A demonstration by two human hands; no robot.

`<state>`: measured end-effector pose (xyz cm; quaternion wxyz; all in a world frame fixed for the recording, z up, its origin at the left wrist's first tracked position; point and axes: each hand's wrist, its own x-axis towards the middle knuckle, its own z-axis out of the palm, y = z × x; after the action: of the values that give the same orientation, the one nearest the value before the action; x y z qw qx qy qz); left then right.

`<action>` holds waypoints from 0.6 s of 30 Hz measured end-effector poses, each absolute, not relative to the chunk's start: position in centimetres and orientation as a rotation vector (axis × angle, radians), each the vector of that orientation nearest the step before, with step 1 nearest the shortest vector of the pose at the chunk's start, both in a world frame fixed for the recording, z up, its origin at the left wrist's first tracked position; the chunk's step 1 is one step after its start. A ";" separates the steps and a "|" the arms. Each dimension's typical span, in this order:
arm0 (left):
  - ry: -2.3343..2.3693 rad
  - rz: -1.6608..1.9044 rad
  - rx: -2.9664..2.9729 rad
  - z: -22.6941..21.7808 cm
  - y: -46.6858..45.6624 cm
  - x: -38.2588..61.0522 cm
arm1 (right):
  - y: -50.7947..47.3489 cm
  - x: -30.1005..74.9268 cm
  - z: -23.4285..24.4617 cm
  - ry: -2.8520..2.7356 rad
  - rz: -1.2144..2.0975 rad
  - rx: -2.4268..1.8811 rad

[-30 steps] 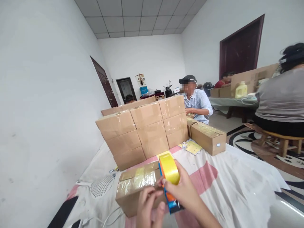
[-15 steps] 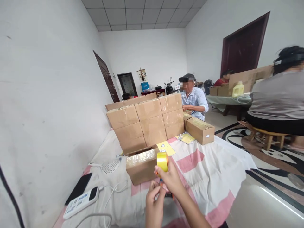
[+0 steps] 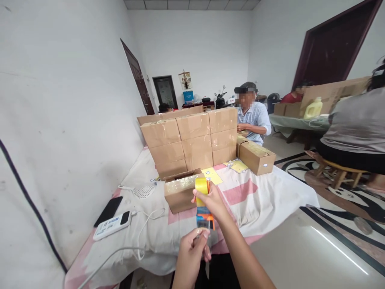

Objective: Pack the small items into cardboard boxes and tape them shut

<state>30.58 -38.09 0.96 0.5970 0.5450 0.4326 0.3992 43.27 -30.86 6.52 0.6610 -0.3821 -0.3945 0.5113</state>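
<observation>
My right hand is closed around a tape dispenser with a roll of yellow packing tape on it. Lower down, my left hand pinches the free end of the tape, and a clear strip runs between the two hands. Just beyond the dispenser stands a small cardboard box. Shiny tape lies along its upper part, and a dark gap shows at its top.
Stacked cardboard boxes form a wall across the cloth-covered table. A long box lies at the right. A power strip, a black phone and cables are on the left. A co-worker sits behind the boxes.
My left hand has drawn down and away from the dispenser, so a length of tape now shows between my hands. The camera view has tilted downward and shifted a little left.
</observation>
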 end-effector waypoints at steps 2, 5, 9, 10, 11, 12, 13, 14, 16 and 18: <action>1.031 0.944 1.250 0.4 -39.0 30.5 | -30.5 43.1 6.7 -0.875 1.155 -0.870; 1.083 0.993 1.235 -0.1 -40.5 30.4 | -30.4 43.0 6.8 -0.878 1.132 -0.849; 1.071 0.952 1.252 -0.6 -41.9 30.3 | -30.8 43.4 6.6 -0.895 1.167 -0.768; 1.066 0.943 1.242 -0.9 -42.2 30.3 | -31.0 43.7 6.6 -0.893 1.186 -0.754; 1.058 0.933 1.226 -1.3 -42.4 30.2 | -31.2 44.0 6.5 -0.889 1.204 -0.748; 1.053 0.924 1.208 -1.6 -42.7 30.1 | -31.4 44.2 6.5 -0.889 1.225 -0.754; 1.046 0.912 1.190 -2.0 -43.0 30.0 | -31.7 44.4 6.5 -0.897 1.248 -0.768; 1.034 0.889 1.176 -2.4 -43.2 30.0 | -32.0 44.6 6.5 -0.912 1.272 -0.789; 1.009 0.840 1.155 -3.2 -43.7 29.9 | -32.5 44.6 6.5 -0.950 1.319 -0.834; 1.016 0.837 1.118 -3.8 -44.2 29.9 | -33.0 44.3 6.5 -0.968 1.330 -0.864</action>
<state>29.90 -44.19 -3.80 0.6497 0.4920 0.4474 0.3684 44.31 -33.00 6.48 0.5984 -0.3726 -0.4173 0.5735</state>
